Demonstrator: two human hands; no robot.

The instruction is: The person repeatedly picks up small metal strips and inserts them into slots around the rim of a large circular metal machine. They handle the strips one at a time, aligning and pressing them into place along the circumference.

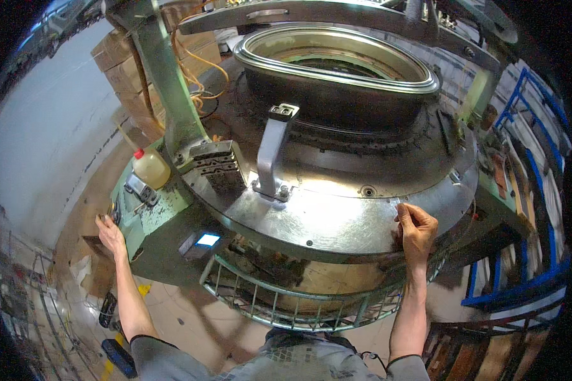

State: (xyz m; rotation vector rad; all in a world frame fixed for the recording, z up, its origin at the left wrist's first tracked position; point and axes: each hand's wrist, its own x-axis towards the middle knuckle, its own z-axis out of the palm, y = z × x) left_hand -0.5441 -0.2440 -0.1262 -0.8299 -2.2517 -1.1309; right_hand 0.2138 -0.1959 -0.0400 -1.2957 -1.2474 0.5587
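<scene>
My right hand (418, 232) hovers over the shiny flat metal rim (336, 219) of a large round machine, on its right front part. Its thumb and forefinger are pinched together; whatever is between them is too small to make out. Far to the left, my left hand (112, 236) reaches the outer edge of a green machine table (162, 219). The fingers curl at a small dark object (115, 212) whose kind I cannot tell. Beside it on the table are a grey metal part (141, 189) and a yellowish plastic bottle (151, 169) with a red cap.
A grey upright bracket (271, 152) rises from the rim, left of centre. Behind stands a wide metal-rimmed cylinder (336, 105). A curved green guard rail (298, 312) runs before my body. Cardboard boxes (130, 82) are stacked at back left; a blue rack (532, 165) stands right.
</scene>
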